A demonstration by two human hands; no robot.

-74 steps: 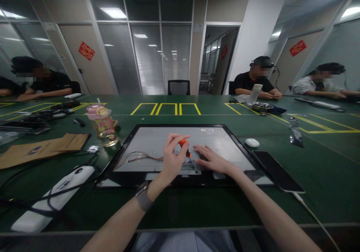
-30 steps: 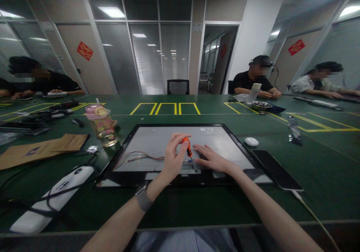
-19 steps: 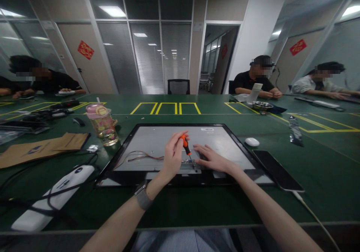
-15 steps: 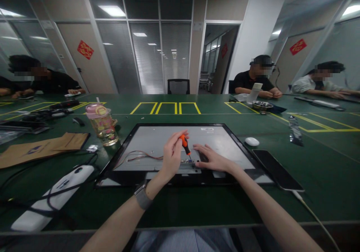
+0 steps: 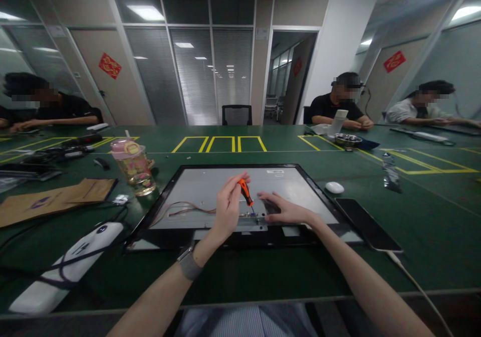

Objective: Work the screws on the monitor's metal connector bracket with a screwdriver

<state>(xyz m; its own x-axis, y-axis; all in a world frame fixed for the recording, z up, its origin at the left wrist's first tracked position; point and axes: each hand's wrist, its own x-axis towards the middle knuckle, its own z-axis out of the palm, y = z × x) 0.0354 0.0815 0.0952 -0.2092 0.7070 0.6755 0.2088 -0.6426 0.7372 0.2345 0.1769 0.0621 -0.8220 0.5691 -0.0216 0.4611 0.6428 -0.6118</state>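
Note:
A black-framed monitor panel [image 5: 210, 186] lies face down on the green table, its grey metal back up. My left hand [image 5: 227, 211] pinches a small orange-handled screwdriver [image 5: 246, 192], tip down on a small circuit board [image 5: 252, 217] near the panel's front edge. My right hand [image 5: 283, 210] lies flat on the panel just right of the board, fingers stretched out. Coloured wires [image 5: 184, 209] run left from the board.
A pink-lidded bottle [image 5: 133, 167] and brown paper bags [image 5: 56, 199] sit at left. A white power bank [image 5: 63, 267] with black cables lies front left. A white mouse [image 5: 334, 187] and black phone [image 5: 366, 224] are at right. Three people sit at the far side.
My left hand has kept turning the screwdriver in place, with the handle tilting slightly. My right hand stays flat on the panel. The view has shifted a little.

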